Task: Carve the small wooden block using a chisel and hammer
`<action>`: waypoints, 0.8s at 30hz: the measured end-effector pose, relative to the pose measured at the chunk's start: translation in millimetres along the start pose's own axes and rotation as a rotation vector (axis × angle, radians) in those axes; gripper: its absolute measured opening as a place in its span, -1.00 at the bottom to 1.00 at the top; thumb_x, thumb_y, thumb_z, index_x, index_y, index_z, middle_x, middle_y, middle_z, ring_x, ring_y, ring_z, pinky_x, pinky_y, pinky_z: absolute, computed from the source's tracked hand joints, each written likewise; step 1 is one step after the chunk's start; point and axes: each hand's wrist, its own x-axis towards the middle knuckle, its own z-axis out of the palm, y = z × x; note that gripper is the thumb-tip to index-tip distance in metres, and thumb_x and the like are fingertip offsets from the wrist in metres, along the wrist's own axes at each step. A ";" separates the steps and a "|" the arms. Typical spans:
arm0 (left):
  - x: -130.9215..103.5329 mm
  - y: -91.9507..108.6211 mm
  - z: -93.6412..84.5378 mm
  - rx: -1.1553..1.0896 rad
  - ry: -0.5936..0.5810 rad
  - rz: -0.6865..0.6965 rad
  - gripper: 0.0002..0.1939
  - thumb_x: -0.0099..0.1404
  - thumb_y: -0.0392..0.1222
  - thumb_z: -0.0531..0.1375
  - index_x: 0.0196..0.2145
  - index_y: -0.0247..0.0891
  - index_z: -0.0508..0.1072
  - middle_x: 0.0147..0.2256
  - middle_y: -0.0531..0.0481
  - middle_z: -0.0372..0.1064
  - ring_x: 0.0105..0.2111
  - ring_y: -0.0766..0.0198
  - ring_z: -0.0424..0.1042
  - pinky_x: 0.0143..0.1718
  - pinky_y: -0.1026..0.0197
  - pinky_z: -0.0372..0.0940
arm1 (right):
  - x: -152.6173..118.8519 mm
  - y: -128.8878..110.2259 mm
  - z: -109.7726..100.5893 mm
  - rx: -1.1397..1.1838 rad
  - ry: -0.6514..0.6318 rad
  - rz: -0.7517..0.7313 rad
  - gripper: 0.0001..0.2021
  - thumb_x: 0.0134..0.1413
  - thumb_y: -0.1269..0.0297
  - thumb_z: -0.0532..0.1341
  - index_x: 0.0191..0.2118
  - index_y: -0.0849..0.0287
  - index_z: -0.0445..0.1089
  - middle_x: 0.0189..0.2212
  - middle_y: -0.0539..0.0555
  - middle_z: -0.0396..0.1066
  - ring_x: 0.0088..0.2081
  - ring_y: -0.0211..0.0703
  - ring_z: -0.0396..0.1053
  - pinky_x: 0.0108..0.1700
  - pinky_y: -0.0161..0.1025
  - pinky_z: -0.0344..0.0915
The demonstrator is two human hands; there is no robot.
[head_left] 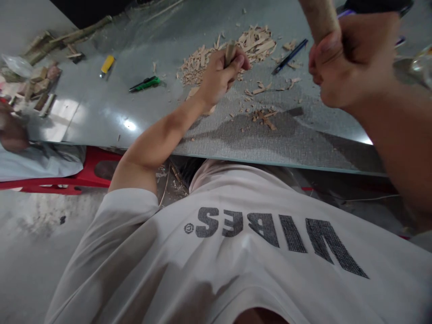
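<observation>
Evidently, both hands ( left, right) closed around wooden pieces (shavings nearby).

The bare left hand is curled, thumb pressed toward the fingers, its bare arm bent at the elbow. The bare right hand is clenched in a raised fist, thumb wrapped over.

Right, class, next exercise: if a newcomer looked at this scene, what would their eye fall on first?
Probably the big dark lettering, upside down across the white shirt in the lower half. Next, the pale heap of wood shavings on the table, around the left hand. At upper right, the right hand looms large, gripping a thick stick.
</observation>
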 end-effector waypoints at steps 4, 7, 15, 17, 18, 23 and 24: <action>7.0 -1.4 -3.3 0.019 0.050 0.039 -0.58 0.50 0.28 0.44 -0.35 0.01 0.50 -0.52 0.18 -0.28 -0.44 0.24 -0.32 -0.41 0.03 -0.32 | 0.9 -8.8 -6.7 -0.251 -0.161 0.083 -0.37 0.71 -0.24 0.31 -0.33 0.16 0.31 -0.50 0.02 -0.01 -0.40 -0.31 -0.06 -0.22 -0.09 -0.15; 7.7 -1.7 -5.7 0.033 0.035 0.042 -0.68 0.58 0.17 0.40 -0.29 0.01 0.56 -0.51 0.18 -0.22 -0.42 0.21 -0.33 -0.40 0.00 -0.27 | -1.4 -16.0 -11.3 -0.222 -0.066 0.065 -0.45 0.77 -0.11 0.25 -0.28 0.20 0.32 -0.45 0.02 0.01 -0.35 -0.35 -0.06 -0.17 -0.11 -0.16; 14.1 -10.5 -9.8 0.018 0.048 0.025 -0.75 0.60 0.00 0.36 -0.27 -0.03 0.50 -0.51 0.21 -0.22 -0.41 0.21 -0.35 -0.40 0.00 -0.25 | -1.7 -19.6 -3.1 -0.192 -0.065 0.124 -0.51 0.73 0.01 0.29 -0.29 0.21 0.37 -0.49 0.02 0.05 -0.36 -0.35 -0.06 -0.17 -0.12 -0.17; 15.0 -11.8 -10.4 0.023 0.048 0.032 -0.74 0.61 0.02 0.37 -0.27 -0.04 0.52 -0.50 0.22 -0.27 -0.41 0.21 -0.36 -0.40 0.01 -0.27 | -1.5 -20.2 -1.7 -0.168 -0.050 0.123 -0.46 0.80 -0.06 0.23 -0.29 0.20 0.31 -0.46 0.03 0.12 -0.36 -0.34 -0.04 -0.18 -0.12 -0.16; 15.1 -12.4 -10.5 0.021 0.053 0.036 -0.75 0.60 0.02 0.36 -0.27 -0.04 0.52 -0.49 0.21 -0.28 -0.41 0.22 -0.36 -0.40 0.00 -0.28 | -1.7 -20.7 -1.3 -0.165 -0.079 0.137 -0.44 0.79 -0.08 0.23 -0.30 0.19 0.31 -0.47 0.03 0.14 -0.38 -0.34 -0.02 -0.20 -0.12 -0.15; 15.9 -17.1 -11.2 -0.013 0.076 0.044 -0.80 0.60 -0.05 0.32 -0.24 -0.03 0.49 -0.46 0.21 -0.33 -0.38 0.21 -0.42 -0.41 0.01 -0.35 | -4.4 -25.2 1.5 -0.187 -0.078 0.172 -0.50 0.72 -0.05 0.31 -0.28 0.20 0.40 -0.51 0.02 0.06 -0.40 -0.33 -0.04 -0.19 -0.12 -0.18; 15.9 -17.2 -11.7 -0.006 0.078 0.047 -0.81 0.59 -0.05 0.32 -0.24 -0.03 0.48 -0.46 0.20 -0.33 -0.38 0.20 -0.42 -0.41 0.01 -0.37 | -4.8 -26.6 2.5 -0.159 -0.029 0.157 -0.47 0.77 -0.09 0.25 -0.26 0.19 0.35 -0.47 0.04 0.10 -0.37 -0.33 -0.03 -0.18 -0.12 -0.18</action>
